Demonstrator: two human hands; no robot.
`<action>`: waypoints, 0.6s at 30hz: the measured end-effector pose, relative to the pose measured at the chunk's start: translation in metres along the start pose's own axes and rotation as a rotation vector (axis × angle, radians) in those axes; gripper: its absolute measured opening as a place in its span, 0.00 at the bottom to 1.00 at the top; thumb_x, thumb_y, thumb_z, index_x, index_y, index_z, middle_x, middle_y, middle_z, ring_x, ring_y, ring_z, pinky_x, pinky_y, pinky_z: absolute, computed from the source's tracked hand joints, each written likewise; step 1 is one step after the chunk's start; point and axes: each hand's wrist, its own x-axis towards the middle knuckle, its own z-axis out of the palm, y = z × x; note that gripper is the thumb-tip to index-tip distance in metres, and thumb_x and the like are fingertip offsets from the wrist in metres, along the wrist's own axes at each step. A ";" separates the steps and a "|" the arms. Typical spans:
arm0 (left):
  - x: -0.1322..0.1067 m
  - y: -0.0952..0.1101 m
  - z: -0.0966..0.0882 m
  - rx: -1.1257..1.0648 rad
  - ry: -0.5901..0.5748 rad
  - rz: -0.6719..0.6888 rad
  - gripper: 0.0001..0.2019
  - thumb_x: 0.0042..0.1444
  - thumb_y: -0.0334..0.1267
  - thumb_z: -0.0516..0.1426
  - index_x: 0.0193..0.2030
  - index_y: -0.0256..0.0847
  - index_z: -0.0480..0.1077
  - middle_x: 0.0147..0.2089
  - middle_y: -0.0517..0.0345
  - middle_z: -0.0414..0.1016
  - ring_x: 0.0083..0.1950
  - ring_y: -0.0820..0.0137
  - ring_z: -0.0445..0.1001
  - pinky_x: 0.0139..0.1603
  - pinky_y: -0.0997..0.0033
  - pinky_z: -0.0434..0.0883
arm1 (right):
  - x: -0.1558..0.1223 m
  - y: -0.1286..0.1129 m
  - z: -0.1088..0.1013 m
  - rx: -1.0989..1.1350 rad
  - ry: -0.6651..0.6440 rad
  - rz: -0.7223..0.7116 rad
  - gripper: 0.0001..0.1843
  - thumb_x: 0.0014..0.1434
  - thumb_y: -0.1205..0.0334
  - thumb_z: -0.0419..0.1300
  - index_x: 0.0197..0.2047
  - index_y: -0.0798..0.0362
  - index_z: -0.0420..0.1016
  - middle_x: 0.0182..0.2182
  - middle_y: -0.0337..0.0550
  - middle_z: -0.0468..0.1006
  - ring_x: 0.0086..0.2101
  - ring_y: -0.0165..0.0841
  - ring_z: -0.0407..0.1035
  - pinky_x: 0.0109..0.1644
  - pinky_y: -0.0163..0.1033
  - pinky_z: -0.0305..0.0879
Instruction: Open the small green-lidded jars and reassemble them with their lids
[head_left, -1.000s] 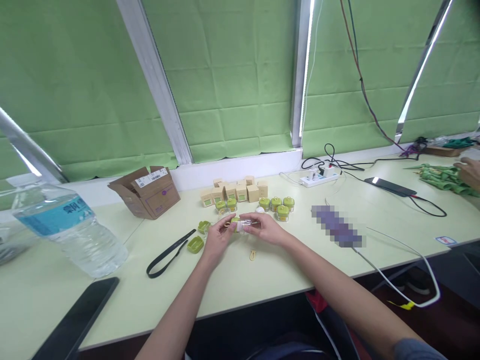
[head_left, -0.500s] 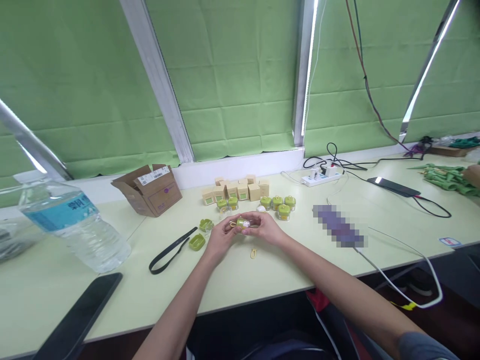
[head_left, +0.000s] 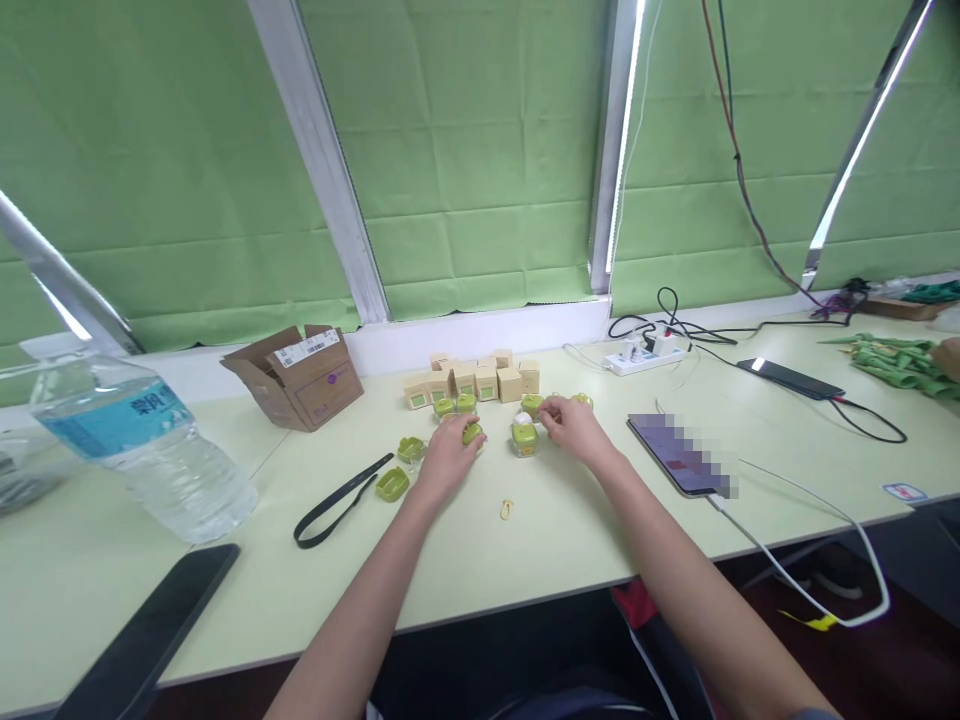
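My left hand is closed around a small clear jar with a green lid, low over the table. My right hand has its fingertips pinched together among the jars; what they hold, if anything, is hidden. Between the hands stands another green-lidded jar, with a small white round thing just behind it. More such jars show at a green lid and another lid behind my right hand. A yellow loop lies in front. Left of my left hand are a green square cup and a green flower-shaped piece.
Small kraft boxes stand at the back, beyond two jars. An open carton, water bottle, black strap and dark phone lie left. Rightward are a cabled phone, power strip and green fabric pieces.
My hands have come apart from the jar they held together. The left moved slightly left with a jar; the right moved right and away to the jars. One jar now stands between them.
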 end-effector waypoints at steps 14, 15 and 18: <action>0.013 -0.005 0.004 0.025 -0.016 0.092 0.18 0.66 0.43 0.48 0.57 0.41 0.71 0.59 0.49 0.74 0.60 0.57 0.70 0.62 0.53 0.65 | 0.031 -0.026 0.002 -0.432 -0.181 -0.096 0.18 0.63 0.67 0.54 0.52 0.47 0.78 0.51 0.47 0.80 0.51 0.42 0.73 0.49 0.41 0.68; 0.013 -0.007 -0.002 0.000 0.017 0.098 0.19 0.67 0.41 0.46 0.56 0.41 0.72 0.58 0.49 0.75 0.60 0.59 0.71 0.62 0.55 0.66 | 0.037 -0.028 0.001 -0.501 -0.236 -0.146 0.18 0.61 0.68 0.57 0.53 0.46 0.78 0.52 0.47 0.79 0.52 0.43 0.71 0.50 0.41 0.67; 0.012 -0.016 -0.025 -0.053 0.132 0.084 0.18 0.65 0.36 0.45 0.52 0.42 0.74 0.54 0.52 0.78 0.55 0.63 0.74 0.60 0.59 0.68 | 0.045 -0.033 0.005 -0.666 -0.403 -0.261 0.22 0.58 0.69 0.60 0.55 0.46 0.77 0.50 0.49 0.79 0.53 0.45 0.70 0.49 0.42 0.68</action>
